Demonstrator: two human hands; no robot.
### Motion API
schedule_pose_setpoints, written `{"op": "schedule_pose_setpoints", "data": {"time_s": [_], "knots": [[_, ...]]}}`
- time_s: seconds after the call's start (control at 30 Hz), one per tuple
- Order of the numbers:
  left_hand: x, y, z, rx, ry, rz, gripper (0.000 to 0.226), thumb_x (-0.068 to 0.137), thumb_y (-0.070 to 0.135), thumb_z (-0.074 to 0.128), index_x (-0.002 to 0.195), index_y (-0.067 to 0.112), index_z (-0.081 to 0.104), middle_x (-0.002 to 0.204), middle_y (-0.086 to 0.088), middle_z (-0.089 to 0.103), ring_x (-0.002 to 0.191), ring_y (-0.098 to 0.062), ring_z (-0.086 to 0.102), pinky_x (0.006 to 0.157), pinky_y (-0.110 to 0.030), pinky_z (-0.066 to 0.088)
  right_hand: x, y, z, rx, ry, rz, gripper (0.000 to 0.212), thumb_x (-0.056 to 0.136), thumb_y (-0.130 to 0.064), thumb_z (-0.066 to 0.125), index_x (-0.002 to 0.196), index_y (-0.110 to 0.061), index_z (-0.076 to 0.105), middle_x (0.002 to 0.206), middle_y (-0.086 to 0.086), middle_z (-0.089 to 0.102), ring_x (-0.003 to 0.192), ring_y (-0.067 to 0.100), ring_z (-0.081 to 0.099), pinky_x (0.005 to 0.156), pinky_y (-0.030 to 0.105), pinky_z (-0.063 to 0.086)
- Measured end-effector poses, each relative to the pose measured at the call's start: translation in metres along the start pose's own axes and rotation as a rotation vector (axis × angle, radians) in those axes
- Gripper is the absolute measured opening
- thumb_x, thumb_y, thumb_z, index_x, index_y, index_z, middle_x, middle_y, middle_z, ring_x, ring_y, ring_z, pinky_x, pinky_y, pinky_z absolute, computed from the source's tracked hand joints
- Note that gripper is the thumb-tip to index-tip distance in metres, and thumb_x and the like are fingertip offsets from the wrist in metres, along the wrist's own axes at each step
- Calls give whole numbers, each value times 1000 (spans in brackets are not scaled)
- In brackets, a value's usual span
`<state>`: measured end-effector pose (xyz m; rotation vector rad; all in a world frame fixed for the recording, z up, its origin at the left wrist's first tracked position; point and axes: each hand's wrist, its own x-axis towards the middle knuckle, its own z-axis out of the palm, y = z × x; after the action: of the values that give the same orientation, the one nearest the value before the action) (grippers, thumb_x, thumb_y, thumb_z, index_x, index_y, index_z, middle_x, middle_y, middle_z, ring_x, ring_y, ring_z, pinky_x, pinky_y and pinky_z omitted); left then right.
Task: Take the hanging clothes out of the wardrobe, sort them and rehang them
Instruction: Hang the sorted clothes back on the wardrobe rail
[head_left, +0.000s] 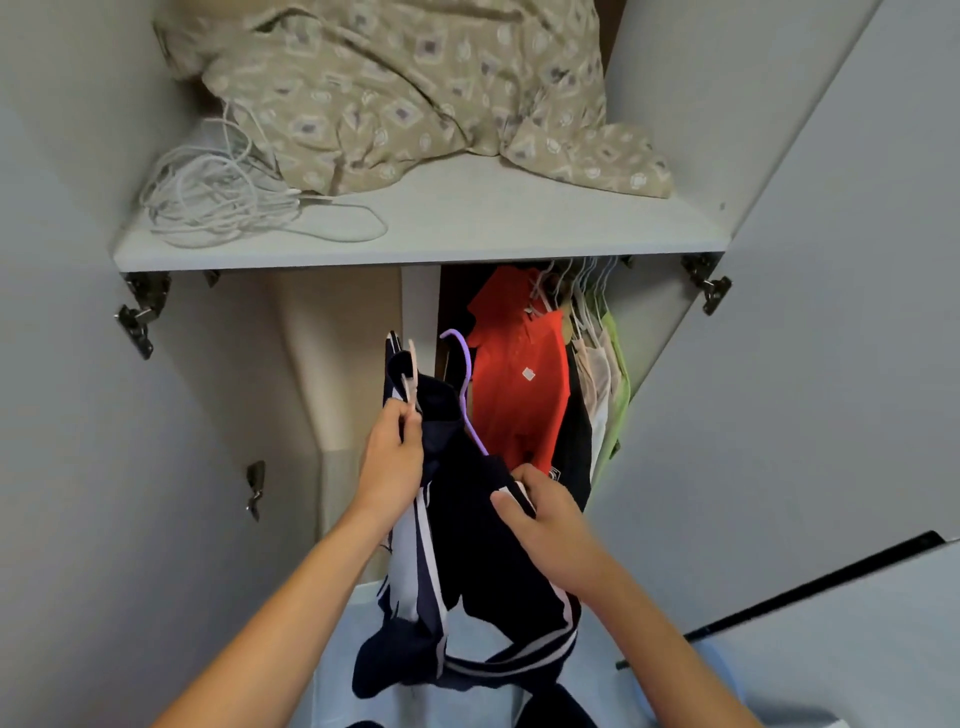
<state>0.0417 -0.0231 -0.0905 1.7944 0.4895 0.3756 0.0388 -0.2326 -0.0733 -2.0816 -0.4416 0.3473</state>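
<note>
Navy white-striped garment (467, 545) is out in front of the open wardrobe: left hand (392, 457) pinches its pale hanger (411, 374), right hand (540, 514) grips fabric. I'd square the shoulders before hooking the purple plastic hanger (466, 384) on.

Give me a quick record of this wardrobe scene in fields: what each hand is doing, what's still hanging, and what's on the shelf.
left hand: pinches the pale hanger and the navy garment at its top
right hand: grips the navy garment's white-striped fabric
purple hanger: inside the navy garment, hook free of the rail
still hanging: red polo shirt, then dark, pale and light green garments to its right
shelf: patterned beige bedding, coiled white cable
</note>
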Motion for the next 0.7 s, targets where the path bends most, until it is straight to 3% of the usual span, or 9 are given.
{"op": "schedule_pose_setpoints", "data": {"time_s": [0.1, 0.17, 0.27, 0.5, 0.7], "knots": [[20, -4, 13, 7, 55, 30, 29, 112, 18, 43, 82, 17, 44, 69, 0, 43, 52, -4, 36, 51, -22, 33, 28, 18, 3, -81, 77, -73, 12, 102, -30, 64, 94, -25, 56, 66, -13, 57, 56, 8, 50, 56, 24, 39], [35, -10, 23, 33, 92, 37, 27, 111, 17, 44, 84, 14, 45, 69, -2, 45, 51, -5, 37, 50, -19, 34, 46, 33, 6, -91, 140, -101, 15, 99, -30, 66, 90, -26, 55, 62, -8, 56, 51, 10, 46, 53, 30, 39], [62, -23, 40, 90, 128, 44, 23, 110, 17, 44, 89, 11, 48, 71, -4, 51, 56, -14, 40, 56, -34, 39, 78, 54, 6, -79, 197, -124, 19, 97, -29, 69, 85, -27, 54, 59, -5, 58, 48, 14, 47, 54, 36, 43], [134, -33, 83, 218, 241, 107, 19, 110, 19, 44, 98, 8, 54, 80, -7, 62, 64, -19, 51, 57, -35, 38, 157, 87, 3, -15, 320, -175, 24, 95, -24, 70, 79, -26, 53, 61, -11, 62, 55, 12, 56, 56, 32, 42], [195, -27, 113, 205, 240, 137, 17, 110, 17, 40, 97, 13, 51, 95, -7, 61, 83, -25, 56, 70, -33, 39, 220, 90, -7, -27, 452, -196, 18, 93, -26, 70, 82, -21, 57, 68, -8, 65, 71, 15, 63, 68, 41, 51]]}}
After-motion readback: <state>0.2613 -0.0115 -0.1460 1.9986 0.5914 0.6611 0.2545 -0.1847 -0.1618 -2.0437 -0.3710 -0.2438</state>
